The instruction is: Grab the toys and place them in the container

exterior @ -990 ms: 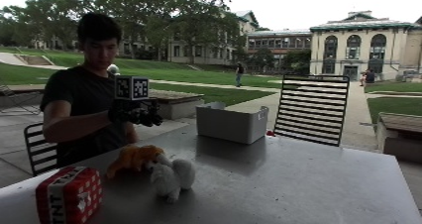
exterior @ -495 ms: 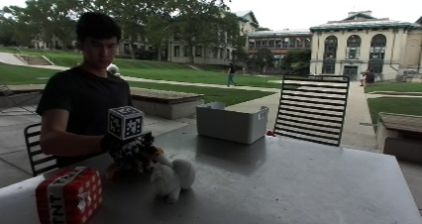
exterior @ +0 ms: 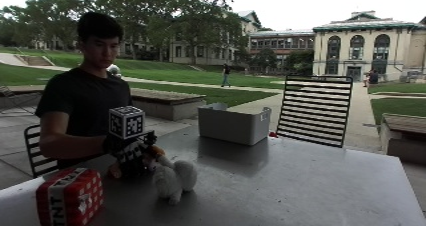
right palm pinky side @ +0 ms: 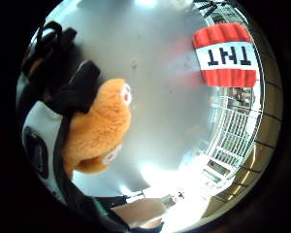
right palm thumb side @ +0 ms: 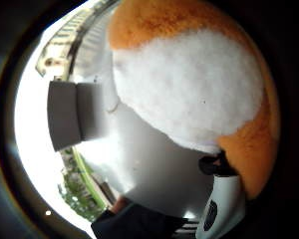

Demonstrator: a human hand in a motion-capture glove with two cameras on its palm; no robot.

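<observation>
outdoors, lawns and a stone building lie behind a grey metal desk [exterior: 286, 186]. the gloved right hand [exterior: 130, 148] is down on the orange plush toy [right palm pinky side: 99, 128] near the person's edge of the desk, its fingers curled over the toy. a white plush toy [exterior: 174, 178] lies just beside it, and a red tnt block toy [exterior: 70, 196] sits at the desk's near corner. the grey container [exterior: 233, 123] stands well apart, toward the far edge by a slatted chair [exterior: 314, 111].
</observation>
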